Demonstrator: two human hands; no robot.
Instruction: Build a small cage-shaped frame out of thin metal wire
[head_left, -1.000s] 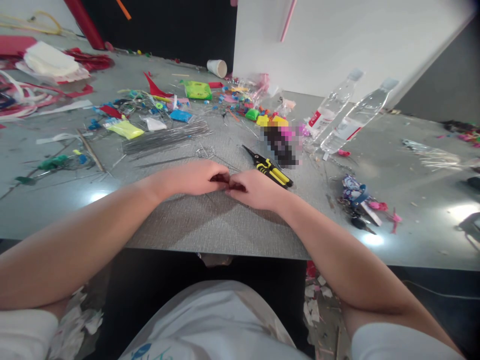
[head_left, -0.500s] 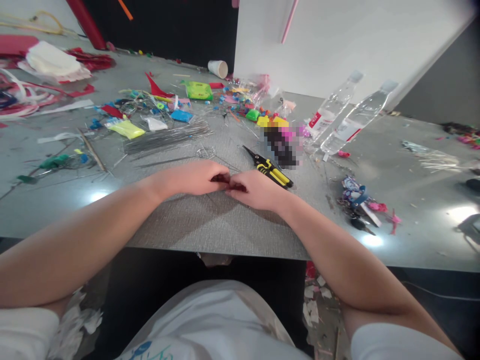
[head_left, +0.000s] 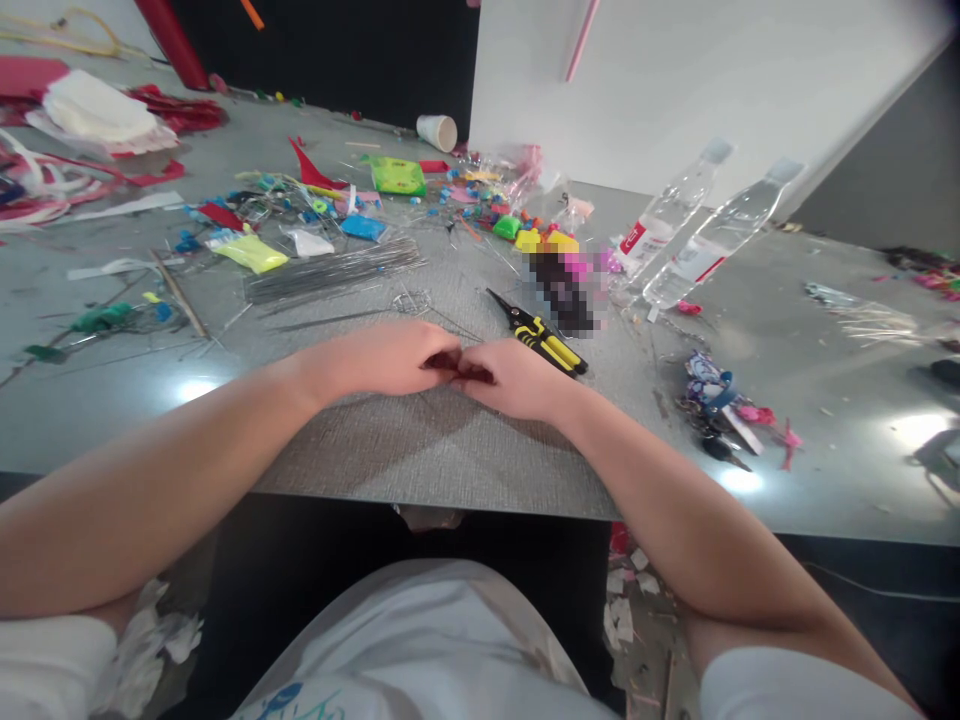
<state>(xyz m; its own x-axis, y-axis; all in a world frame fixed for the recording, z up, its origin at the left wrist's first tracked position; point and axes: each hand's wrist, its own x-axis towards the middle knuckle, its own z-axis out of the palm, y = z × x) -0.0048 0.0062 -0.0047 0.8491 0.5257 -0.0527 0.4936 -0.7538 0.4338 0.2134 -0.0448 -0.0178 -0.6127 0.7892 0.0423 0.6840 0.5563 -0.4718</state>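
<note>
Above the grey textured mat (head_left: 450,460), my left hand (head_left: 405,358) and my right hand (head_left: 510,378) meet with their fingertips touching. Both are closed in a pinch on a thin wire (head_left: 459,328), of which only short stretches show around the fingers. The fingertips hide most of it. A small wire coil (head_left: 412,301) lies just beyond my left hand. Black and yellow pliers (head_left: 544,338) rest beside my right hand, jaws pointing away to the left. Farther back on the left is a bundle of straight wires (head_left: 337,272).
Two clear plastic bottles (head_left: 716,240) stand at the back right, near a pixelated dark object (head_left: 562,290). Keys with charms (head_left: 716,405) lie on the right. Coloured clay packets (head_left: 251,250), scraps and a tipped paper cup (head_left: 437,132) spread across the back. The table's front edge (head_left: 435,508) is close to me.
Both hands stay together in almost the same spot, with only a slight shift of the fingers. The view has tilted a little; the objects on the table have not moved.
</note>
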